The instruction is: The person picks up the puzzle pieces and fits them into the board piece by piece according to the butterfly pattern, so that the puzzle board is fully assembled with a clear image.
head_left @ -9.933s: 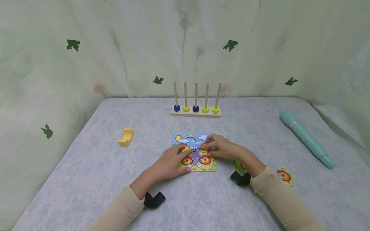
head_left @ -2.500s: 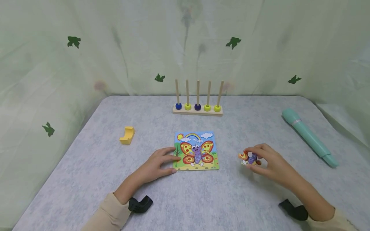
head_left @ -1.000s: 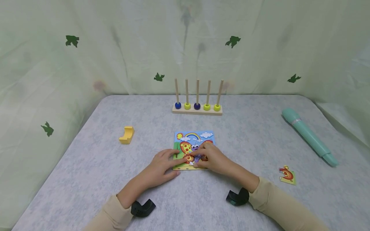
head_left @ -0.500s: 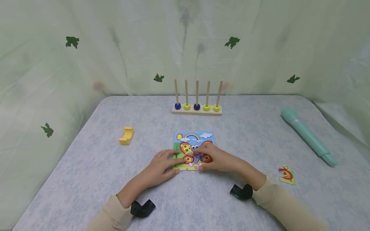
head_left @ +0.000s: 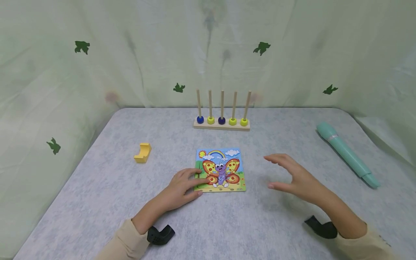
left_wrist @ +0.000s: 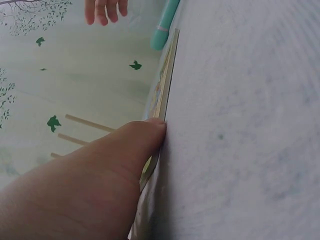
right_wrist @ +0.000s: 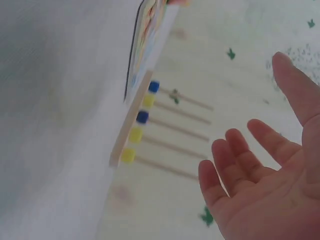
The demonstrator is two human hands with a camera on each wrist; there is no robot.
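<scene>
In the head view a square butterfly puzzle board (head_left: 222, 172) lies flat at the middle of the table. My left hand (head_left: 179, 189) rests at the board's left side, index and middle fingers reaching onto the picture and the thumb by the lower left corner. The left wrist view shows that thumb (left_wrist: 142, 137) against the board's edge. To the right of the board, my right hand (head_left: 299, 180) hovers over the table with thumb and fingers spread apart, holding nothing. In the right wrist view its fingers (right_wrist: 240, 160) are loosely bent and bare.
Behind the board stands a wooden peg rack (head_left: 222, 125) with blue and yellow beads on its upright pegs. A yellow cradle-shaped block (head_left: 143, 152) lies at left, a teal microphone-shaped object (head_left: 347, 153) at right. Black wrist mounts (head_left: 160, 234) sit on both wrists.
The right hand brought a butterfly puzzle piece from the right, pressed it onto the board, then let go and moved back right. The loose piece at right is now hidden behind the right arm.
</scene>
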